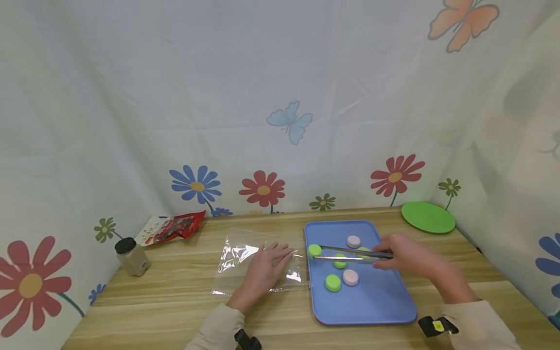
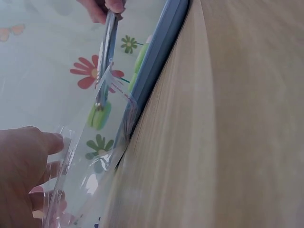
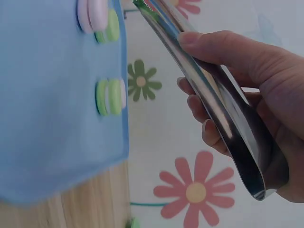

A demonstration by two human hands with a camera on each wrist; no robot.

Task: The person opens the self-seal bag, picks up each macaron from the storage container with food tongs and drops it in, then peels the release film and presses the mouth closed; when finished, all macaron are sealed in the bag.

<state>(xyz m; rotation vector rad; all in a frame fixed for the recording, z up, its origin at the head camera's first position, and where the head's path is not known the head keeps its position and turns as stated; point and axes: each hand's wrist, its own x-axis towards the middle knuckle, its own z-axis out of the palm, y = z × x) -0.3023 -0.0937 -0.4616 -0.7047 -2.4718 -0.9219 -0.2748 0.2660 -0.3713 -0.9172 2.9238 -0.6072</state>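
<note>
My right hand (image 1: 404, 253) grips metal tongs (image 1: 350, 258), thumb and fingers on opposite sides in the right wrist view. The tong tips are at a green macaron (image 1: 314, 251) by the blue tray's left edge (image 1: 311, 296); the left wrist view shows it (image 2: 99, 116) at the tips beside the bag's film. My left hand (image 1: 264, 267) lies over a clear plastic bag (image 1: 232, 262) left of the tray, fingers extended; its fingers (image 2: 40, 199) show through the film. Green macarons (image 1: 333, 283) and pink macarons (image 1: 350, 277) sit on the tray.
A jar with a black lid (image 1: 132, 257) stands at the table's left, next to a red and white packet (image 1: 175, 227). At the back right lies a green plate (image 1: 428, 217). A flower-printed curtain hangs behind the wooden table (image 1: 175, 306).
</note>
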